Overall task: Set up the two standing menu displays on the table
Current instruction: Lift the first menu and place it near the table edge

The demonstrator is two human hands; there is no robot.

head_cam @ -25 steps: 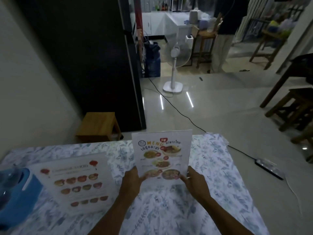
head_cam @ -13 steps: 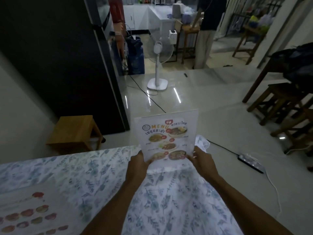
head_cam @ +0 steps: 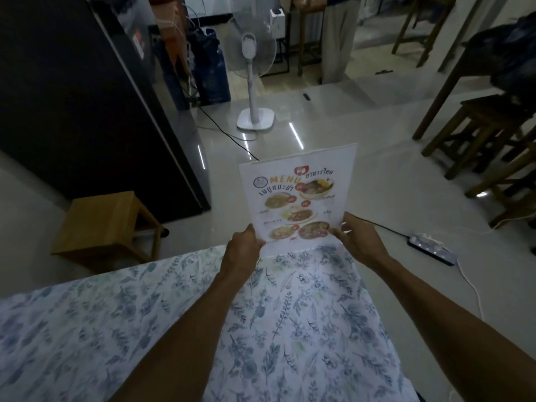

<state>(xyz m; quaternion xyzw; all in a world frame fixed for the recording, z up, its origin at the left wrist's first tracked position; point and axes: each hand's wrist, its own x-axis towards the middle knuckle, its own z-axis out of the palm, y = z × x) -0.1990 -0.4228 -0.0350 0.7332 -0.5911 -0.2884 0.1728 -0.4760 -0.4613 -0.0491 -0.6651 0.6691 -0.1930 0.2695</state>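
I hold the menu display [head_cam: 295,195] upright at the table's [head_cam: 174,314] far edge, left hand [head_cam: 242,252] and right hand [head_cam: 358,242] clamped on its bottom corners; its base seems hidden.

Bare forearms, bare hands [head_cam: 301,245], no sleeves

Dim room, glossy tiled floor [head_cam: 333,175]

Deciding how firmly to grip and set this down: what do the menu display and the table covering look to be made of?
Menu display: apparently a printed paper sheet in clear rigid plastic, likely acrylic; a transparent edge shows along its top. Left hand and right hand hold its lower corners. Table covering: floral printed fabric, matte, softly draped.
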